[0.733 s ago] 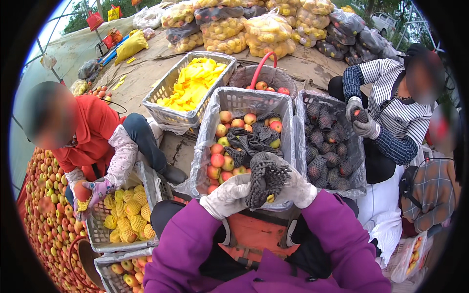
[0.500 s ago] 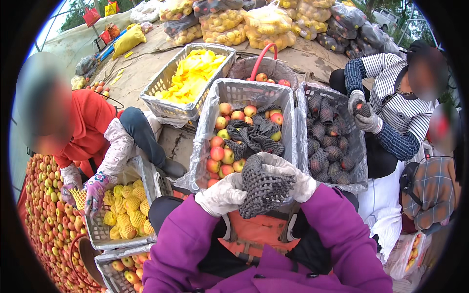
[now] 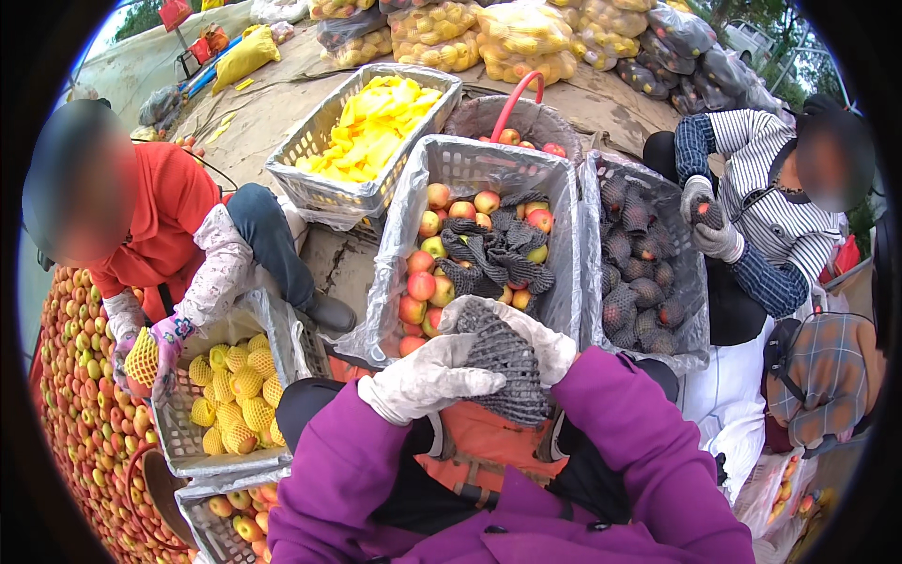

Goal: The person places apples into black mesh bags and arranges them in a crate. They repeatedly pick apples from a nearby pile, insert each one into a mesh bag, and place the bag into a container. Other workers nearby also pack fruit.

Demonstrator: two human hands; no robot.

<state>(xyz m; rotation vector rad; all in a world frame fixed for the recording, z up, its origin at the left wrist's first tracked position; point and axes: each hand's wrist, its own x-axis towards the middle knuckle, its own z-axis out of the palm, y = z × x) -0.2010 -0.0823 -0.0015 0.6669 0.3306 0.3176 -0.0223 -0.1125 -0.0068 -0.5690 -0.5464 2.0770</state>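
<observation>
Both my hands, in whitish soiled gloves, are closed on one dark grey foam net sleeve in front of my lap. My left hand (image 3: 423, 381) grips its left side, with the fingers pressed against the mesh. On the far right side, my right hand (image 3: 540, 336) is wrapped round the foam net sleeve (image 3: 503, 367). The mesh looks stretched and full; whether an apple is inside, I cannot tell. Just beyond my hands is a plastic-lined crate (image 3: 383, 273) with bare red-yellow apples (image 3: 421, 286) and a heap of loose dark foam nets (image 3: 493, 252) on them.
Right of it, another lined crate (image 3: 695, 324) holds apples in dark nets. A crate of yellow nets (image 3: 282, 169) and a red-handled basket (image 3: 460, 117) stand behind. Left, a co-worker (image 3: 174, 221) handles a yellow-netted apple beside a crate (image 3: 174, 442); right, another co-worker (image 3: 752, 188) holds a dark-netted apple.
The foam net sleeve has turned more upright, and my left fingers now reach further across it. The left co-worker's yellow net now sits round an apple. The view has shifted slightly.
</observation>
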